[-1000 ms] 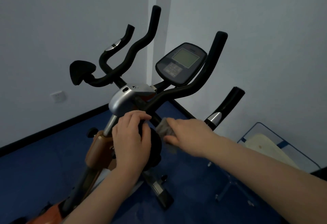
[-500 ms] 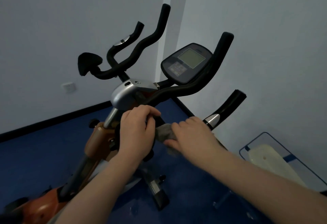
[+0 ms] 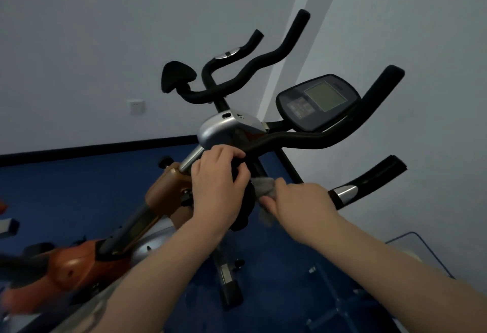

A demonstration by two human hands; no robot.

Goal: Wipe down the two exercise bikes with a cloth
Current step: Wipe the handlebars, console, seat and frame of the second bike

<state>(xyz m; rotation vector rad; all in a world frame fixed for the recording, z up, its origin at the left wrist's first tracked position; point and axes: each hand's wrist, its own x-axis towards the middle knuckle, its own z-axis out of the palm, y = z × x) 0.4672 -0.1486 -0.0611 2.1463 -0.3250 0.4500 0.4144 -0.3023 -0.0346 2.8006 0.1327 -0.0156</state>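
Note:
An orange and silver exercise bike [image 3: 168,188] stands in front of me, with black handlebars [image 3: 303,140] and a dark console [image 3: 319,103]. My left hand [image 3: 216,190] grips a black pad [image 3: 243,214] just below the silver handlebar clamp [image 3: 221,130]. To its right, my right hand [image 3: 300,201] holds a grey cloth [image 3: 263,186] against the black stem beside that pad. Most of the cloth is hidden under my fingers. Only one bike is in view.
Blue floor [image 3: 66,195] runs to grey walls with a black skirting [image 3: 92,148] and a wall socket [image 3: 135,106]. A wire-framed object [image 3: 421,248] sits low right by the wall. Bike feet and frame parts [image 3: 229,280] lie below my arms.
My view has swung left and down, so the bike sits further right in frame. Both hands stay at the stem, and the right hand with the cloth has shifted slightly along it.

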